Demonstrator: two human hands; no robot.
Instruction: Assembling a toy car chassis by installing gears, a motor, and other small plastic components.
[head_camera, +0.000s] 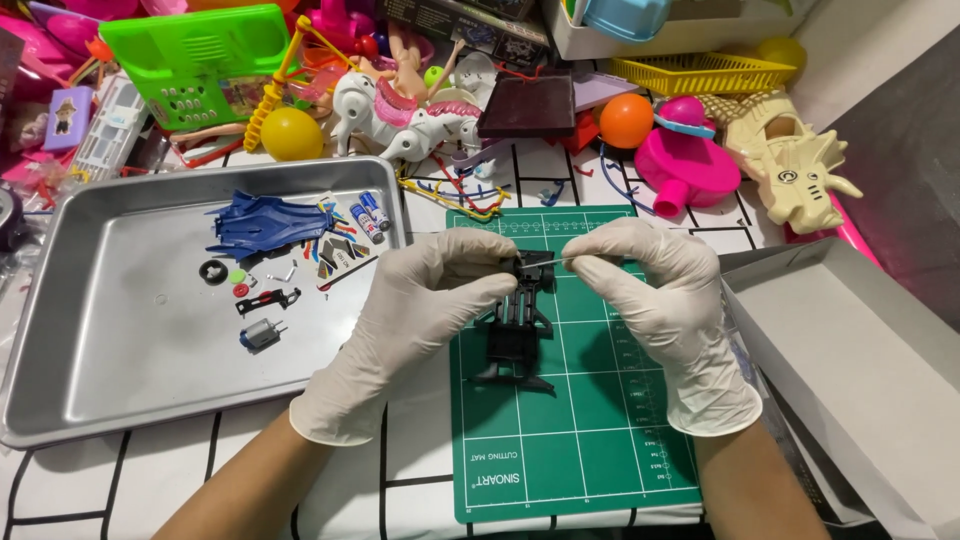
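**Holding a black toy chassis over the green mat**

Watching through the head camera, I am seeing both gloved hands meeting at the centre of the view. My left hand (415, 320) is gripping the black toy car chassis (515, 335) at its upper end, its fingers pressed together around the plastic so the frame is hanging steady just above the green cutting mat (580, 440). My right hand (665, 310) is coming in from three o'clock, its fingers pinching a thin metal rod (560, 262) level with the chassis top; that fine pinch is suiting so slim a part. Whether the rod is seated in the chassis or only touching it, I cannot tell.

The mat is lying under the work, probably to catch small parts and guard the bench (140, 470).

At nine o'clock a metal tray (110, 330) is keeping loose pieces together: a blue car body shell (262, 225), two small batteries (368, 215), a small motor (260, 333) and a few tiny bits. At twelve o'clock a heap of colourful toys is crowding the back, among them a white toy horse (400, 115) and an orange ball (626, 120). At four o'clock a grey cardboard box (850, 340) is standing open.
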